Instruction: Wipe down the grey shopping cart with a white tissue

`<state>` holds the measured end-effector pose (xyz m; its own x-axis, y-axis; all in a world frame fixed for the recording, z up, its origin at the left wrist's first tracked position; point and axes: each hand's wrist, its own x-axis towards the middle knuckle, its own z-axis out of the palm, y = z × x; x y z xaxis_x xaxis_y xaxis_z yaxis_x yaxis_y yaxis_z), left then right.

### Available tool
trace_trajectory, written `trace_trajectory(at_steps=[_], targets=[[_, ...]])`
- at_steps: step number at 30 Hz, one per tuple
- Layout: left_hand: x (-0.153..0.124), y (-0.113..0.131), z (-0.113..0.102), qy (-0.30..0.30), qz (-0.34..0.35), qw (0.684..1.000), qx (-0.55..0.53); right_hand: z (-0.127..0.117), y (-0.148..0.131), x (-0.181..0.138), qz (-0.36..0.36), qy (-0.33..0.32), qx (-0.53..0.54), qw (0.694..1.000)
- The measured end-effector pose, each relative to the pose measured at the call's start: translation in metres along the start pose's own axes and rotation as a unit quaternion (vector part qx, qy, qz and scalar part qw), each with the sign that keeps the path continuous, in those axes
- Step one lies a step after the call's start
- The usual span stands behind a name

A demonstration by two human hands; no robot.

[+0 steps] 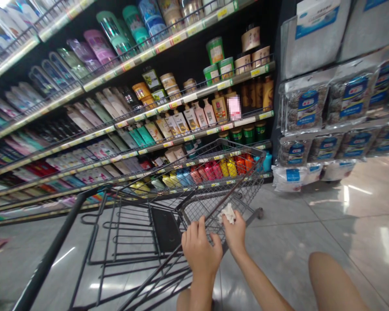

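Observation:
A dark metal shopping cart (168, 276) stands in front of me, its wire basket pointing up and to the right. My left hand (202, 246) is on the cart's near side rail, with the fingers curled over it and the thumb on the right. Just beyond, my right hand (236, 233) pinches a crumpled white tissue (227, 213) between thumb and fingers, close to the same rail. Part of the rail is hidden under my hands. No goods show in the basket.
Store shelves (194, 96) with bottles, jars and tubs line the far side, close behind the cart. Packs of scouring pads (306, 108) hang at the right. Glossy grey floor tiles (288, 233) extend to the right, where my bare knee (332, 280) shows.

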<state>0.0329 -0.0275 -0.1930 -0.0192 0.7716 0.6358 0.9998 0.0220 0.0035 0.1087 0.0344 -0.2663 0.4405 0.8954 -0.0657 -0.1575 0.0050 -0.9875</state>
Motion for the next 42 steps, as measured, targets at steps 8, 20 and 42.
trace_trajectory(at_steps=[8, 20, 42], targets=[[0.0, -0.001, 0.0, 0.008, 0.006, 1.0, 0.006, -0.002, -0.024, -0.005, 0.019, -0.032, 0.049, 0.998], [0.0, -0.003, -0.007, -0.019, -0.002, 1.0, -0.013, 0.003, -0.026, -0.016, -0.213, -0.039, -0.021, 0.976], [-0.001, -0.008, -0.002, 0.008, 0.009, 1.0, 0.01, -0.015, 0.063, 0.015, -0.252, -0.085, -0.116, 0.957]])
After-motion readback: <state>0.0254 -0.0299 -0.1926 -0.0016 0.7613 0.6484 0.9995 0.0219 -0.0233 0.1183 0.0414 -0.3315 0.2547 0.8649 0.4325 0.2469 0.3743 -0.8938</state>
